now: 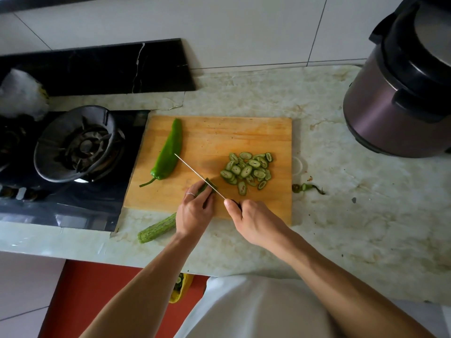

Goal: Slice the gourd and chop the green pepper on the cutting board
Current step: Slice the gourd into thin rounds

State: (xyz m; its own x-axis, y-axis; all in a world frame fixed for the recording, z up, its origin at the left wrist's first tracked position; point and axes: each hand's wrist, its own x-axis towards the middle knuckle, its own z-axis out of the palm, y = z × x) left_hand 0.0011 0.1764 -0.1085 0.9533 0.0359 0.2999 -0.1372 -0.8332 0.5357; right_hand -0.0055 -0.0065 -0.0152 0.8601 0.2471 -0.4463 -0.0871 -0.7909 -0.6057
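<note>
Gourd is lying across the cutting board's near edge, its cut end gripped by the left hand. Right hand is clamping the knife against it; slices and green pepper are resting beyond.

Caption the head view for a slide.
Left hand steadies the gourd while right hand slices with the knife; green pepper waits whole.

Our left hand holds the gourd on the cutting board. Our right hand grips the knife across it, beside slices and pepper.
</note>
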